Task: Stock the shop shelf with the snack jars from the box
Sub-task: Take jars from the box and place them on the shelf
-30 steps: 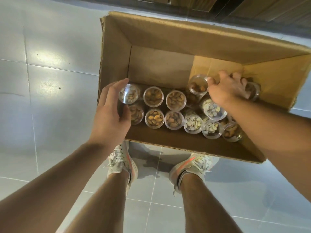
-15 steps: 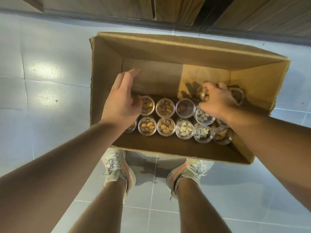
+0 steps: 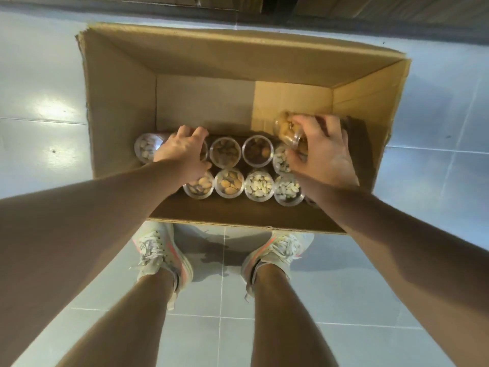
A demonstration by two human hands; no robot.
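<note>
A: The box (image 3: 119, 107) on the floor holds two rows of clear jars of nuts and seeds.

B: Your right hand (image 3: 321, 154) grips a tilted jar (image 3: 287, 129), lifted above the rows. Your left hand (image 3: 184, 152) curls over another; hold unclear. Likely light, rigid, slick: grip the sides.

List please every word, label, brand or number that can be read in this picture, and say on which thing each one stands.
None can be read.
Box: plain cardboard walls, no print visible.
Jars: clear, seen from above; no labels show, only nuts and seeds inside.
Tilted jar in the right hand: no label visible.
Left hand covers one jar; anything on it is hidden.
Shoes: no readable brand mark.
</note>
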